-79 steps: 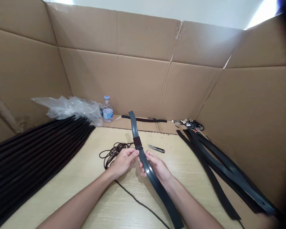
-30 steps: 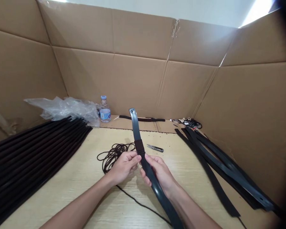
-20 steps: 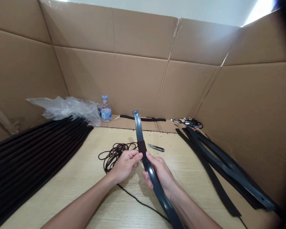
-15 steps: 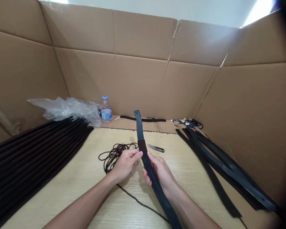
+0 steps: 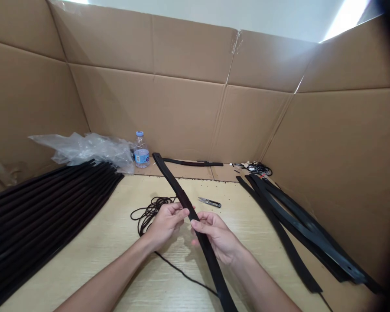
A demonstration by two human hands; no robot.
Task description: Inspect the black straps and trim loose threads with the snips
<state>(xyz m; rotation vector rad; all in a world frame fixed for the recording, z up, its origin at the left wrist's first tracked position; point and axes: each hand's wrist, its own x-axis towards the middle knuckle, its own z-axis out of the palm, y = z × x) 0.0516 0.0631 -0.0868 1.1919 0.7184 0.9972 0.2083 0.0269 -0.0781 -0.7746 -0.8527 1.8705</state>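
Note:
My hands hold a long, flat black strap at mid-table, and its upper end slants toward the back left. My left hand pinches its edge from the left, while my right hand grips it just below. Its lower end runs out past the bottom of the view. A coil of thin black cord lies just beyond my left hand, with a strand trailing toward the bottom of the view. Small thread snips rest beyond my right hand, untouched.
Long black strips lie in a row at the left, and more lie crossed at the right. Cardboard walls surround the pale wood table. A water bottle, plastic wrap, and a short strap stand at the back.
The strap has turned over, its glossy grey face and brown band giving way to a dark face. Its upper end has swung left. My hands have moved slightly apart along it.

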